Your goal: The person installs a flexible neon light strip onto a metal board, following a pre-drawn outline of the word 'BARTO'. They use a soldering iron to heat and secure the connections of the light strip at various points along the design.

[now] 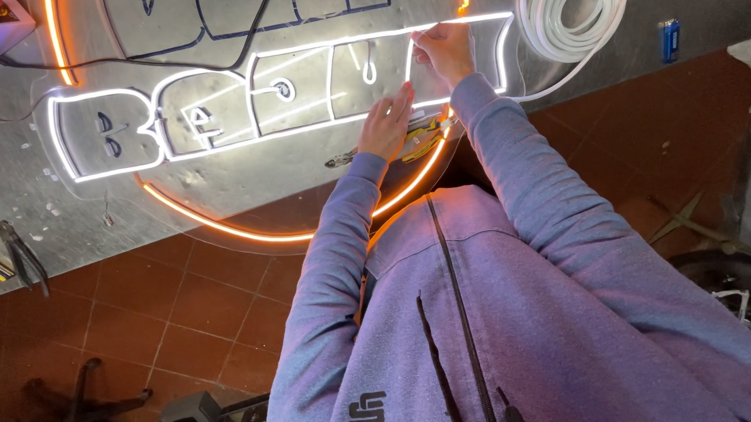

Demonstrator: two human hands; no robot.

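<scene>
1. Presently, the right hand [444, 52] has its fingertips pinched together on the lit white strip [435, 26] at the upper edge of the last letter outline; thumb and forefinger are clamped on it.
2. The left hand [386, 124] lies flat just below, fingers straight and close together, pressing on the clear backing panel [247, 179] beside the lower white line; it grips nothing.
3. The white strip runs in glowing outlines around block letter shapes across the panel; the panel rests on a grey worktable [12, 193].
4. An orange lit strip [224, 228] curves along the panel's lower rim, passing under the left wrist; a yellow-handled tool [423, 137] lies on the panel just beside that wrist, partly hidden.
5. A coil of unlit white strip [574, 12] sits on the table to the right of the right hand, near it but apart.
6. Both arms wear grey-lilac hoodie sleeves [526, 171]; dark pliers [23, 256] lie at the table's left edge, well apart; the floor is red-brown tile [185, 304].
</scene>
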